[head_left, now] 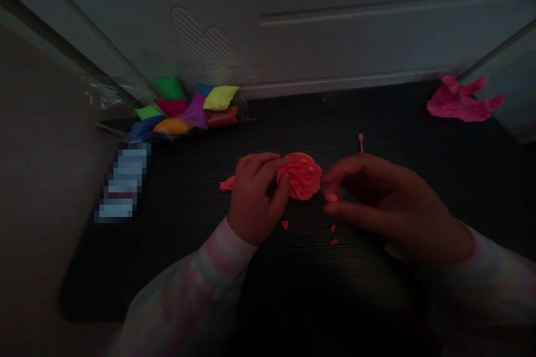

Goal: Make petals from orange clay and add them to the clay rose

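A round, ruffled flower of orange-pink modelling clay (pixel 302 176) lies on the dark table. My left hand (pixel 258 192) grips its left edge, with the thumb on the near side and fingers on top. Just right of the flower, my right hand (pixel 377 198) pinches a small ball of the same clay (pixel 332 198) between thumb and fingertips. A strip of clay (pixel 227 184) pokes out left of my left hand. Small clay bits lie in front of the flower, one piece (pixel 285 225) below my left thumb and another (pixel 334 241) nearer me.
Behind on the left lies a clear bag with several coloured clay packets (pixel 188 111). A phone with a blurred screen (pixel 124 181) rests at the left edge. A thin pink tool (pixel 360 143) sits beyond my right hand. Crumpled pink wrapping (pixel 463 101) lies far right, near the white panel (pixel 335 44).
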`<state>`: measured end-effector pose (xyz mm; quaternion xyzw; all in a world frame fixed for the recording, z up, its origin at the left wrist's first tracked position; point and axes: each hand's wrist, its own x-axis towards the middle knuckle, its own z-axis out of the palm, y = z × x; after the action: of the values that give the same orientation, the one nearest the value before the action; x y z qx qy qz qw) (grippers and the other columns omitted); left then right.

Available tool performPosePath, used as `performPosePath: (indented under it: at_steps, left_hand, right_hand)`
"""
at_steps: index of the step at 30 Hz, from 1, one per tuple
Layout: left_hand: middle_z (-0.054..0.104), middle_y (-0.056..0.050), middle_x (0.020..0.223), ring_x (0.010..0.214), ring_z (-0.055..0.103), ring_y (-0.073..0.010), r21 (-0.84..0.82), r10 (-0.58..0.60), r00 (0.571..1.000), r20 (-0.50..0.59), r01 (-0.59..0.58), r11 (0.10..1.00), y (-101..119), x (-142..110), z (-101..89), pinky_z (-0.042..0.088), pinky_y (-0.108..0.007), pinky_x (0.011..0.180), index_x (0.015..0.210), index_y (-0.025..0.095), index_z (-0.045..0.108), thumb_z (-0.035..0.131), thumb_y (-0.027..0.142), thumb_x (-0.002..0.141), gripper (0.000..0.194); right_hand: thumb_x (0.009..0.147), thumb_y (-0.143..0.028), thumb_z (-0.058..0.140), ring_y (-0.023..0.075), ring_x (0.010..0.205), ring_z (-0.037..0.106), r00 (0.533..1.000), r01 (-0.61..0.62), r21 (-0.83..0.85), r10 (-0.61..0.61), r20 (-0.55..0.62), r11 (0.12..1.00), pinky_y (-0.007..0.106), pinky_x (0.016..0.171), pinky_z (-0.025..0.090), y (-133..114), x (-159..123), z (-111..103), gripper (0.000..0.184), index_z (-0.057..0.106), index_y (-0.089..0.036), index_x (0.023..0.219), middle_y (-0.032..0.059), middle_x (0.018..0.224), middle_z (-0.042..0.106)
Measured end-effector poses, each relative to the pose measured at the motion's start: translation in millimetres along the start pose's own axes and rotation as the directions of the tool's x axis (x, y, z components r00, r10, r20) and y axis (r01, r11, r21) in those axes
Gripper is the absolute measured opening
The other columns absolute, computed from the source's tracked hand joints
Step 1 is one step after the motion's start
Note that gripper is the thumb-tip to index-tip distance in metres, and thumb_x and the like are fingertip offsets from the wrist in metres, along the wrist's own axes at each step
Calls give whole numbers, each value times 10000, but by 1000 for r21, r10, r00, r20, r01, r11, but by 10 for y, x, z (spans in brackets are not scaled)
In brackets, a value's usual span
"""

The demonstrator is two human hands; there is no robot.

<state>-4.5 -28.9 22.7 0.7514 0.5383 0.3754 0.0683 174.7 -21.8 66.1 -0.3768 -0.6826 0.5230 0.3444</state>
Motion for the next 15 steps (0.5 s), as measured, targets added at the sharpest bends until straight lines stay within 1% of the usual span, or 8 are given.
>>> performPosePath:
  at_steps: [3,6,10,12,14,15]
  left_hand:
    - [615,-69,921,910,531,-177,14,-4,1000,-6,4,1000,7,0,-6,424,-350,820,913,149,608,539,167,761,168]
    - [614,-66,922,909,531,-175,20,-7,1000,-13,7,1000,11,-1,-12,427,-349,820,917,152,603,536,167,761,171]
    - [611,-69,926,921,526,-178,24,-18,1000,-19,18,1000,9,-3,-16,425,-349,823,919,153,603,532,164,761,174]
    - [611,-66,929,921,527,-179,23,-21,1000,-21,22,1000,9,-4,-17,425,-355,823,919,157,601,529,168,764,171]
    - [612,-65,927,918,529,-179,18,-21,1000,-24,21,1000,10,-2,-18,425,-357,822,915,156,602,526,169,767,167]
    - [613,-66,925,916,530,-179,15,-21,999,-24,22,1000,12,-1,-19,425,-356,822,911,153,603,523,167,768,165]
  right_hand:
    - [697,-225,668,101,730,590,1000,13,-50,-12,20,999,192,659,485,-7,5,-19,133,592,-219,806,-30,768,616]
    - [761,-217,598,117,802,599,997,57,-145,-50,53,988,213,721,476,-6,11,-40,70,617,-219,828,-12,833,643]
    - [838,-207,476,116,801,602,994,94,-191,-82,71,977,227,731,472,10,15,-53,147,621,-217,864,1,861,653]
    - [828,-231,495,128,775,604,996,71,-183,-61,60,980,243,705,479,20,13,-50,124,614,-207,854,11,843,651]
    - [781,-261,566,140,751,601,999,40,-161,-34,39,986,254,674,484,29,9,-42,77,602,-198,807,13,800,642]
    - [749,-273,607,143,738,598,999,29,-145,-25,24,989,255,662,484,32,7,-38,83,593,-196,774,9,773,635]
